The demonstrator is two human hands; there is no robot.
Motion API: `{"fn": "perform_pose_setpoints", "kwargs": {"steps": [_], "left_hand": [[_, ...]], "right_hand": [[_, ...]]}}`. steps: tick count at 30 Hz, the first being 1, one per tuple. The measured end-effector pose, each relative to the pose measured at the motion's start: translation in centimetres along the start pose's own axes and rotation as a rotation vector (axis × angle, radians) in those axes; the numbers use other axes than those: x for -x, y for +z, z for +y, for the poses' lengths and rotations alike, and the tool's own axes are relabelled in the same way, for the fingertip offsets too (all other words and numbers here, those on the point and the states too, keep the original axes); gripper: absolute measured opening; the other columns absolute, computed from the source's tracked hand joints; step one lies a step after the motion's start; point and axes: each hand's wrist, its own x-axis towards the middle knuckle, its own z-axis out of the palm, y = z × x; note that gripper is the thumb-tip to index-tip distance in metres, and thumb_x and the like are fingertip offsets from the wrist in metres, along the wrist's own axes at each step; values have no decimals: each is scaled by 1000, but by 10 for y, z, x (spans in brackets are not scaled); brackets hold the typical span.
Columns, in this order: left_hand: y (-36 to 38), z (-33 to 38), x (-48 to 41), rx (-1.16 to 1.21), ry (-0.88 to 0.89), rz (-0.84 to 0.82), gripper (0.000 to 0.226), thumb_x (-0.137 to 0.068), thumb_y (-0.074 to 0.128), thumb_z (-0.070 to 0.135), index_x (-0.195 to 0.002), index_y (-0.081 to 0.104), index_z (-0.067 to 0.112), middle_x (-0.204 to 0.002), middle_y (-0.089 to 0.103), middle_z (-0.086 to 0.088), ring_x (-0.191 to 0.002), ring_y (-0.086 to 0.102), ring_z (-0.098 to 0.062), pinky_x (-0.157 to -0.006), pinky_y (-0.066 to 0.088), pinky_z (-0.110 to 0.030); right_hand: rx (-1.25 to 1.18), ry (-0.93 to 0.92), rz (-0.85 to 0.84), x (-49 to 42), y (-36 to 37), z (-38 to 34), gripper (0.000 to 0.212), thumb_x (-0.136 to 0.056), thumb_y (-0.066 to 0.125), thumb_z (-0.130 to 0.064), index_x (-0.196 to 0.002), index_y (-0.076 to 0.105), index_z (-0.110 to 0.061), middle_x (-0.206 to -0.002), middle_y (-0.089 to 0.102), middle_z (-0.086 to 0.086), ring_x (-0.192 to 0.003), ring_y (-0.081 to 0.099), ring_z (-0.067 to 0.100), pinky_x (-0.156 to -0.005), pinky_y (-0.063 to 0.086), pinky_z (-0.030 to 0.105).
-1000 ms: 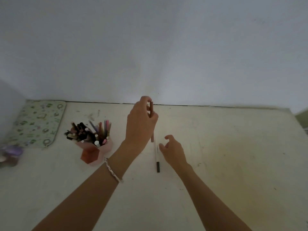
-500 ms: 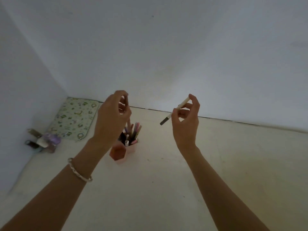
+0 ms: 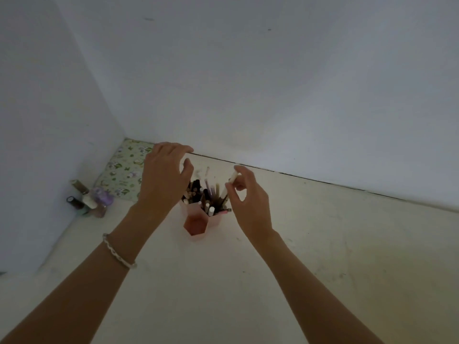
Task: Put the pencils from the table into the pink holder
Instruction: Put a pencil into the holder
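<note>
While my right hand (image 3: 250,202) pinches a slim white pencil (image 3: 228,188) tip-down over the pink plastic hexagonal holder (image 3: 196,224), my left hand (image 3: 164,180) hovers beside it, fingers loosely curled, above the cream table (image 3: 323,244) in a white-walled corner.

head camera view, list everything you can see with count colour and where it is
pink plastic hexagonal holder: one, pink, middle of the table, front cell empty
pencils and pens in the holder: many, dark, white and pink, standing in the rear cells; exact count unclear
white pencil with dark tip: one, in the right hand, tip down at the holder's right rear cell
green floral mat: one, far left corner against the wall
small bottles: a cluster, brown, white and purple, left by the wall
table: one, cream
bracelet: one, pale, left wrist
left hand: above the holder, nothing visibly held
right hand: pinching the white pencil
</note>
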Motion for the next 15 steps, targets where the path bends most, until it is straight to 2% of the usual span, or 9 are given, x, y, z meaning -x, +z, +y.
{"fn": "perform_pose_setpoints", "kwargs": {"steps": [3,5,6,8,11,13,15], "left_hand": [[-4,-9,2,56,-86,-1,26,-86,58,8,-110,68,10,-108,68,-5,-106,57,-24,-97,40,-37],[-5,-16,4,129,-146,-29,30,-87,57,7,-114,66,12,-111,67,-3,-104,58,-21,-94,41,-33],[-5,-21,5,175,-185,-70,35,-85,57,5,-118,64,14,-113,65,-1,-103,58,-18,-91,42,-30],[-5,-34,8,259,-277,-256,58,-79,57,-2,-131,54,21,-123,58,1,-104,56,-14,-87,43,-28],[-4,-55,18,309,-363,-660,88,-73,64,-5,-147,31,29,-143,42,-1,-119,49,-17,-79,44,-23],[3,-57,30,340,-343,-762,98,-70,76,4,-149,25,31,-144,40,2,-120,49,-16,-72,44,-18],[14,-57,41,386,-322,-752,98,-66,86,21,-146,30,31,-130,47,11,-108,53,-8,-72,45,-11]], "right_hand": [[112,-162,-10,7,8,3,17,-91,63,-20,-106,67,-13,-101,69,3,-93,63,15,-83,54,36],[152,-204,32,11,8,6,23,-93,56,-22,-108,70,-11,-117,64,6,-107,58,17,-95,45,31],[135,-153,66,12,7,7,28,-93,52,-19,-116,66,-12,-123,61,4,-112,55,16,-97,41,28],[41,62,97,15,4,13,40,-86,47,-6,-124,57,-15,-121,56,-1,-108,55,13,-93,44,25],[-40,402,-151,26,6,28,55,-79,55,4,-127,50,-22,-115,57,-2,-94,56,14,-78,50,24],[6,424,-341,40,9,35,66,-78,63,0,-136,44,-25,-120,56,-6,-92,55,7,-76,48,18],[-64,356,-469,49,20,35,74,-75,71,-11,-134,43,-45,-113,58,-24,-89,58,-3,-70,46,8]]}}
